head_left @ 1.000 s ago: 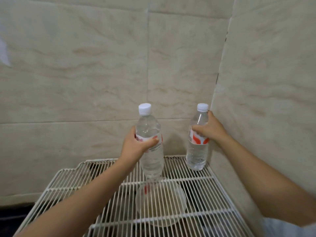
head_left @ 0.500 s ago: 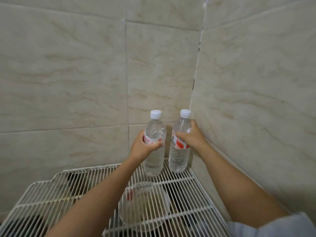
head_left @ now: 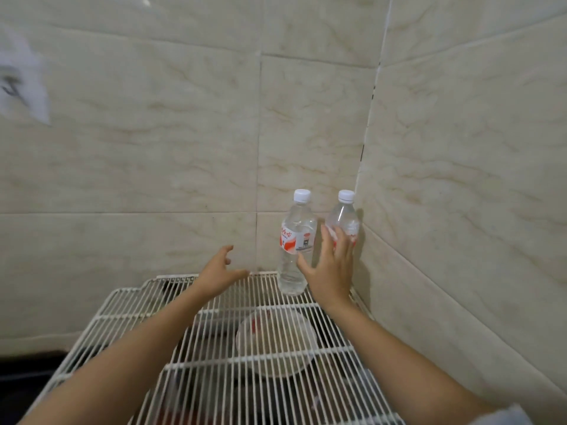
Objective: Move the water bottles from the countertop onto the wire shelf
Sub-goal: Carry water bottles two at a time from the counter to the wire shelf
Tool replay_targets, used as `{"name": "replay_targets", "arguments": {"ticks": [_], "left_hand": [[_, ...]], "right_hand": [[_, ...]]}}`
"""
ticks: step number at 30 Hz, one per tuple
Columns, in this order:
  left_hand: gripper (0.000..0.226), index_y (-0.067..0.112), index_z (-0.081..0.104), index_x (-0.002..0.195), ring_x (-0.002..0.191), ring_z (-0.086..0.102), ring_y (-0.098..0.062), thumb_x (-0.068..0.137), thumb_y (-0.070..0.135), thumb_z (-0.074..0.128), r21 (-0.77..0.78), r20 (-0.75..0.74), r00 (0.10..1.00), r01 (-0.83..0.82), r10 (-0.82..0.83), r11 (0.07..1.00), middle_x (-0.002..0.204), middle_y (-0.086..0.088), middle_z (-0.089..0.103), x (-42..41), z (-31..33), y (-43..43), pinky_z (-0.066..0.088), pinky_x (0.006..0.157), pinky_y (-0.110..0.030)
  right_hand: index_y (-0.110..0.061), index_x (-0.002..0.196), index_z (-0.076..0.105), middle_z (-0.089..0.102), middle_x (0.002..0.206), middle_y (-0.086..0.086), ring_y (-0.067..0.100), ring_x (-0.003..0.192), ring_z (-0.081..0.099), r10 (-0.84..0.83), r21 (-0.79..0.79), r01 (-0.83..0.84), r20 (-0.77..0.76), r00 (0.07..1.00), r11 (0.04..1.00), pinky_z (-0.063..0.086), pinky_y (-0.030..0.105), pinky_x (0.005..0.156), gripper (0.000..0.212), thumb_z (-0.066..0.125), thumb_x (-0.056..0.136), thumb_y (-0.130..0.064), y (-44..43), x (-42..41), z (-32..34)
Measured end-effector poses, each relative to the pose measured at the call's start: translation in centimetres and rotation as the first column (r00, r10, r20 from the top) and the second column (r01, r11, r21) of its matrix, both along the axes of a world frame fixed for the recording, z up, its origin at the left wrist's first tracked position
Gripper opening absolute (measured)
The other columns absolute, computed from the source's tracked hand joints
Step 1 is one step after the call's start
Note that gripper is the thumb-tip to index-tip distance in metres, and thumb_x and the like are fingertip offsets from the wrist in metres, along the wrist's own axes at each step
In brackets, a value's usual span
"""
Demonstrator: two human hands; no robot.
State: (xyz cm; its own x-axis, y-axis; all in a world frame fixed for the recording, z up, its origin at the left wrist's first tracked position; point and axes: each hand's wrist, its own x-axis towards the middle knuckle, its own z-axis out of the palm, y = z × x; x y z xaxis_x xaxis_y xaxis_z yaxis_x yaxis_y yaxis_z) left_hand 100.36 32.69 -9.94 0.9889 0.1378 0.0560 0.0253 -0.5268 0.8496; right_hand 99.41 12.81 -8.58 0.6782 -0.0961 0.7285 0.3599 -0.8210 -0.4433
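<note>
Two clear water bottles with white caps and red-and-white labels stand upright side by side at the back right corner of the white wire shelf (head_left: 129,305). The left bottle (head_left: 296,240) is fully visible. The right bottle (head_left: 345,219) is partly hidden behind my right hand (head_left: 329,268), whose fingers are spread straight just in front of it, holding nothing. My left hand (head_left: 219,271) hovers over the shelf's back edge, left of the bottles, fingers loose and empty.
Tiled walls meet in a corner right behind the bottles. Under the wire shelf a round pale bowl (head_left: 276,342) and dark items show through the bars. The shelf's left and front parts carry nothing. A blurred white patch (head_left: 24,75) is on the left wall.
Both hands have let go of the bottles and drawn back. The left bottle was set down next to the right one; the left hand moved away to the left.
</note>
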Motion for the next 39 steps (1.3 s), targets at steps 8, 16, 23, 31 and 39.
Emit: {"name": "replay_targets", "arguments": {"ticks": [8, 16, 23, 31, 39], "left_hand": [[0.057, 0.008, 0.037, 0.134, 0.12, 0.047, -0.033, 0.083, 0.016, 0.061, 0.035, 0.12, 0.969, -0.223, 0.217, 0.974, 0.132, -0.024, 0.046, -7.8, 0.7, 6.9, 0.039, 0.096, -0.039], [0.055, 0.012, 0.037, 0.135, 0.124, 0.045, -0.029, 0.085, 0.02, 0.058, 0.06, 0.092, 0.836, -0.547, 0.541, 0.835, 0.135, -0.017, 0.047, -22.6, -2.0, 13.6, 0.037, 0.099, -0.039], [0.043, 0.009, 0.045, 0.127, 0.108, 0.05, -0.025, 0.086, 0.014, 0.057, -0.101, 0.025, 0.486, -0.868, 0.874, 0.486, 0.125, -0.016, 0.052, -41.2, -5.8, 15.5, 0.041, 0.078, -0.034], [0.039, 0.005, 0.047, 0.125, 0.101, 0.048, -0.023, 0.087, 0.011, 0.055, -0.116, 0.128, 0.202, -0.969, 0.971, 0.217, 0.123, -0.02, 0.054, -56.8, -4.7, 16.3, 0.038, 0.089, -0.034], [0.039, 0.005, 0.049, 0.124, 0.116, 0.049, -0.03, 0.086, 0.012, 0.057, -0.027, 0.171, 0.095, -0.995, 0.981, 0.101, 0.128, -0.017, 0.052, -70.1, -5.7, 17.3, 0.037, 0.097, -0.039]], "right_hand": [[-0.009, 0.132, 0.041, 0.025, 0.149, 0.015, 0.029, 0.14, 0.018, 0.276, -0.306, -0.369, -0.307, 0.911, 0.878, 0.017, 0.042, 0.113, 0.058, 0.051, 0.087, -0.044, 6.6, -3.2, -0.3], [-0.02, 0.139, 0.032, 0.016, 0.154, 0.008, 0.023, 0.142, 0.011, 0.541, -0.366, -0.695, -0.443, 0.715, 0.619, 0.009, 0.039, 0.116, 0.061, 0.046, 0.087, -0.049, 14.7, -9.4, -3.2], [-0.02, 0.134, 0.042, 0.028, 0.149, 0.013, 0.027, 0.138, 0.022, 0.697, -0.356, -0.841, -0.474, 0.538, 0.406, 0.016, 0.039, 0.113, 0.061, 0.044, 0.084, -0.055, 21.7, -16.5, -4.8], [-0.015, 0.135, 0.04, 0.027, 0.148, 0.013, 0.025, 0.139, 0.02, 0.838, -0.397, -0.906, -0.437, 0.327, 0.147, 0.02, 0.04, 0.11, 0.06, 0.045, 0.087, -0.051, 28.3, -28.7, -3.3], [-0.013, 0.133, 0.043, 0.03, 0.147, 0.016, 0.026, 0.139, 0.022, 0.858, -0.399, -0.917, -0.47, 0.207, 0.003, 0.023, 0.041, 0.109, 0.071, 0.035, 0.081, -0.06, 33.3, -41.3, -3.3]]}}
